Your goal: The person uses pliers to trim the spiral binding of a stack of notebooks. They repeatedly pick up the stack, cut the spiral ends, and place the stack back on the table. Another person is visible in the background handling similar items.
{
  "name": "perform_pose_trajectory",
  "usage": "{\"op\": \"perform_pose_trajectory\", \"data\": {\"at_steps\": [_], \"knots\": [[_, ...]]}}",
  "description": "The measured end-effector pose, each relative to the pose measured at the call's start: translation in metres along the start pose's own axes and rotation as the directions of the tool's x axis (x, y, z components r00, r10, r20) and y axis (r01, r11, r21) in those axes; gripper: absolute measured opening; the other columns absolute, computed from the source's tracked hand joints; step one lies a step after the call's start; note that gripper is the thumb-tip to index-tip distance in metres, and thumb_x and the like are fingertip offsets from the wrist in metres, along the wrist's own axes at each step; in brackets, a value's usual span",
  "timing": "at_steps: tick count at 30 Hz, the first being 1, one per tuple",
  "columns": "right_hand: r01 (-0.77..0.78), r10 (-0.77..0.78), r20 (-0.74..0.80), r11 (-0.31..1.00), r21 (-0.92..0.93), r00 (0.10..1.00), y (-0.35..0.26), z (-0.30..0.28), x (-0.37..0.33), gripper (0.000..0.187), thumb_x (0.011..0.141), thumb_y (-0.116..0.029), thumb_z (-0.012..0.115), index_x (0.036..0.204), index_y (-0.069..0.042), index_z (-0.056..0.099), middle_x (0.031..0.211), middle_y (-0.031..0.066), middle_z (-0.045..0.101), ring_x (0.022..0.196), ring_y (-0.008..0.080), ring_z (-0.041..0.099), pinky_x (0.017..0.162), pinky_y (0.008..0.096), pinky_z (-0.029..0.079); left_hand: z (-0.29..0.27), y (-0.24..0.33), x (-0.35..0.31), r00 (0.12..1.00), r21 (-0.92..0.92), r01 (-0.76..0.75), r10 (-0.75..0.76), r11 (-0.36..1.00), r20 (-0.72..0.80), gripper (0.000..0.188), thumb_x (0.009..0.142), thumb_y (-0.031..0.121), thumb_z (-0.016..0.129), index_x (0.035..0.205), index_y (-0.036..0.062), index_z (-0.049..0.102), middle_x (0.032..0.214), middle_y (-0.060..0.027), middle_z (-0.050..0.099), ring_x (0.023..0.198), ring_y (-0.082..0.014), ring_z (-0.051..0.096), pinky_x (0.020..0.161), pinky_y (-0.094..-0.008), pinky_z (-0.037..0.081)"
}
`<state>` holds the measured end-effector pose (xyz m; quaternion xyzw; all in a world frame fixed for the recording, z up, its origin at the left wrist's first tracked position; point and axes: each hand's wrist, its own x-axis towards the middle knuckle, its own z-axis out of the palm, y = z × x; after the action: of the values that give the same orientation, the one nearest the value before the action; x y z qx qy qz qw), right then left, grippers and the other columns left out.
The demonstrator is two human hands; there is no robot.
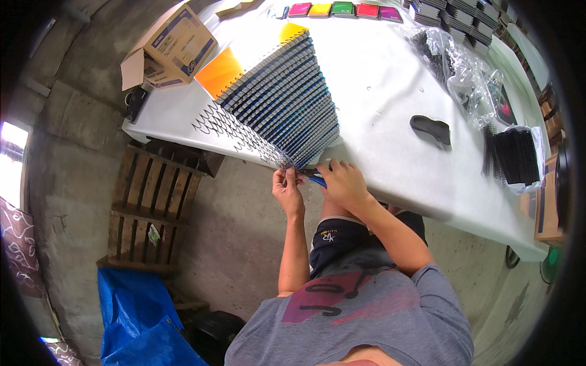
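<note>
Nearest the camera: heather-grey T-shirt (390,299) with faded pink print. Left hand (289,192) pinched narrow on thin dark coil ends (237,132), apparently to steady one. Right hand (346,184) wrapped round small blue-handled pliers (318,181), tips aimed left at the same spot, likely for reach. Can't tell which coil, nor how wide the pliers' jaws; too small, too crowded.

Just beyond, on white-covered table (381,158): stepped, fanned stack of spiral-bound books (284,91), orange covers showing at the back, near corner right at the hands. Probably fanned to keep each coil end accessible; ends jutting past the left side.

Farther out: brown cardboard carton (178,52) at left; row of bright-coloured flat packs (343,10) along the far edge; dark elongated object (431,130) at right, kind unclear. Crumpled clear plastic bag (470,79), contents hard to make out. Grey-black stacked books (455,21) cut off at top.
</note>
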<state>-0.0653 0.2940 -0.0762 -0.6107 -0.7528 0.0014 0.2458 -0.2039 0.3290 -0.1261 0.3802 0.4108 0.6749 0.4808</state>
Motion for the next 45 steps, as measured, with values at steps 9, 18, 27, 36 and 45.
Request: {"op": "perform_pose_trajectory", "data": {"at_steps": [9, 18, 27, 36, 45], "knots": [[-0.025, 0.025, -0.035, 0.999, 0.024, 0.999, 0.000, -0.025, -0.007, 0.042, 0.067, -0.020, 0.071, 0.106, -0.014, 0.060, 0.098, 0.0090, 0.057, 0.093, 0.0269, 0.058, 0.087, 0.0460, 0.039, -0.011, 0.007, -0.011, 0.997, 0.039, 0.063, -0.065, 0.997, 0.038, 0.019, 0.093, 0.015, 0.058, 0.100, -0.0020, 0.058, 0.075, -0.0029, 0.057, 0.065, -0.0089, 0.053, 0.056, -0.0229, 0.044], [-0.044, 0.043, -0.069, 0.999, -0.012, 0.997, -0.001, -0.012, 0.000, 0.047, 0.065, -0.023, 0.074, 0.109, -0.016, 0.058, 0.098, 0.0072, 0.054, 0.097, 0.0247, 0.053, 0.089, 0.0460, 0.033, -0.012, 0.010, -0.013, 0.994, 0.072, 0.082, -0.087, 0.994, 0.070, 0.024, 0.094, 0.020, 0.056, 0.103, -0.0021, 0.057, 0.077, -0.0031, 0.057, 0.067, -0.0100, 0.054, 0.058, -0.0238, 0.043], [-0.023, 0.027, -0.033, 0.995, 0.100, 0.999, 0.006, 0.004, 0.003, 0.044, 0.066, -0.020, 0.071, 0.107, -0.016, 0.060, 0.085, 0.0083, 0.058, 0.077, 0.0280, 0.061, 0.067, 0.0408, 0.049, -0.010, 0.012, -0.014, 0.996, 0.051, 0.068, -0.071, 0.996, 0.060, 0.022, 0.093, 0.018, 0.057, 0.102, -0.0014, 0.058, 0.078, -0.0027, 0.057, 0.067, -0.0097, 0.055, 0.058, -0.0234, 0.044], [-0.046, 0.047, -0.033, 0.999, 0.023, 0.998, 0.011, -0.013, -0.006, 0.050, 0.063, -0.020, 0.072, 0.111, -0.015, 0.059, 0.097, 0.0080, 0.057, 0.093, 0.0260, 0.057, 0.087, 0.0456, 0.040, -0.015, 0.026, -0.023, 0.994, 0.199, 0.041, -0.060, 0.979, 0.091, 0.025, 0.093, 0.020, 0.058, 0.108, 0.0004, 0.056, 0.085, -0.0045, 0.060, 0.069, -0.0095, 0.055, 0.057, -0.0233, 0.046], [-0.040, 0.042, -0.074, 0.999, 0.031, 0.996, 0.001, -0.014, 0.001, 0.050, 0.066, -0.020, 0.072, 0.114, -0.016, 0.058, 0.099, 0.0072, 0.054, 0.097, 0.0249, 0.052, 0.089, 0.0430, 0.032, -0.007, 0.037, -0.014, 0.992, 0.198, 0.067, -0.088, 0.978, 0.096, 0.026, 0.092, 0.020, 0.059, 0.108, -0.0003, 0.055, 0.087, -0.0056, 0.060, 0.069, -0.0094, 0.054, 0.058, -0.0237, 0.045]]}}
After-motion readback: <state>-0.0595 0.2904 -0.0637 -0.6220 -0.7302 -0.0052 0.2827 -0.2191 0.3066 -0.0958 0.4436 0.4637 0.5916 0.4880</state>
